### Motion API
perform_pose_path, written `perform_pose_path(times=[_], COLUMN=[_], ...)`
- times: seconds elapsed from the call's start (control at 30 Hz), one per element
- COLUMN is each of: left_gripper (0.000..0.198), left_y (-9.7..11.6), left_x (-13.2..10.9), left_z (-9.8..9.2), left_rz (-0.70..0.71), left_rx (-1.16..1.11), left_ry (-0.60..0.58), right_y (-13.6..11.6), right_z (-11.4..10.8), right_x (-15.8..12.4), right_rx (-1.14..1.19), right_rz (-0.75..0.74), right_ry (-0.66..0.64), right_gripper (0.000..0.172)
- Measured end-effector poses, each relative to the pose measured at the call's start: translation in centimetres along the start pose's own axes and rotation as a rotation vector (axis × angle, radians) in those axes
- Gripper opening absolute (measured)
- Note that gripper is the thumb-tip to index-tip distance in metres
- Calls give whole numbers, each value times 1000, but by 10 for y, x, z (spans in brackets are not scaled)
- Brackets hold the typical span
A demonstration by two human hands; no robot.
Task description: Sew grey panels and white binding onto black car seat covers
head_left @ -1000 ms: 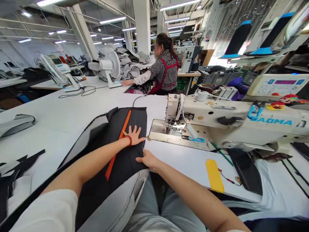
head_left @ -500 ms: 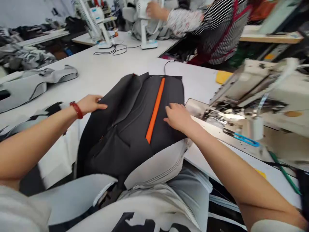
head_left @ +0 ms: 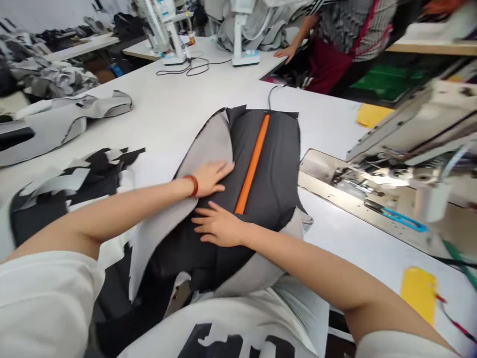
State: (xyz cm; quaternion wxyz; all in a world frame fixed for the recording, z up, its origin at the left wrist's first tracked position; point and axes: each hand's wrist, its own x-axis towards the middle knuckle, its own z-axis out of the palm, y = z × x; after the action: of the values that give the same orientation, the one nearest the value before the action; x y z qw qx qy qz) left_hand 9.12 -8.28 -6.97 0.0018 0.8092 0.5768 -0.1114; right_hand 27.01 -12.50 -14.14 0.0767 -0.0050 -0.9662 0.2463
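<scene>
A dark grey fabric panel (head_left: 278, 169) with an orange stripe (head_left: 253, 163) lies on the white table (head_left: 179, 109) in front of me. A light grey panel (head_left: 208, 149) is folded over its left side. My left hand (head_left: 210, 176), with a red band at the wrist, lies flat and open on the seam between the grey and dark pieces. My right hand (head_left: 216, 226) rests open on the dark fabric just below it, fingers spread and pointing left.
A sewing machine (head_left: 406, 149) stands to the right, with blue-handled snips (head_left: 404, 220) on its bed. Yellow pads (head_left: 419, 293) lie near it. Fabric pieces (head_left: 67, 117) and black scraps (head_left: 93, 171) are on the left. A person in a striped top (head_left: 354, 25) stands at the far table by a fan (head_left: 244, 54).
The light grey panel has been folded over the dark fabric's left side. My left hand moved right onto it, and my right hand moved left and down from beside the stripe.
</scene>
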Motion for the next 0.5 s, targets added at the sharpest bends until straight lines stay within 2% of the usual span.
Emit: perform_pose_path(times=[0.03, 0.1, 0.17, 0.2, 0.23, 0.3, 0.37, 0.43, 0.5], left_gripper=[65, 62, 60, 59, 57, 55, 55, 56, 58], left_y=[6, 12, 14, 16, 19, 31, 49, 68, 86], left_x=[4, 19, 47, 66, 88, 135, 178, 210, 227], left_z=[14, 25, 18, 10, 2, -12, -20, -21, -17], left_rz=[17, 38, 14, 12, 33, 100, 121, 102, 120], left_rx=[19, 52, 94, 111, 122, 103, 69, 57, 65], left_ry=[-44, -103, -148, -130, -87, 44, 102, 80, 73], right_y=[9, 25, 36, 40, 42, 43, 35, 15, -17], right_z=[-11, -32, -48, -54, -59, -65, -64, -54, -33], right_x=[-25, -73, -111, -124, -131, -133, -124, -113, -106], right_rx=[-50, -174, -238, -217, -156, 35, 301, 703, 1192], right_rz=[164, 659, 1134, 1291, 1382, 1433, 1412, 1323, 1152], right_ry=[107, 360, 526, 567, 585, 631, 771, 948, 1072], right_gripper=[38, 47, 60, 64, 66, 68, 66, 59, 51])
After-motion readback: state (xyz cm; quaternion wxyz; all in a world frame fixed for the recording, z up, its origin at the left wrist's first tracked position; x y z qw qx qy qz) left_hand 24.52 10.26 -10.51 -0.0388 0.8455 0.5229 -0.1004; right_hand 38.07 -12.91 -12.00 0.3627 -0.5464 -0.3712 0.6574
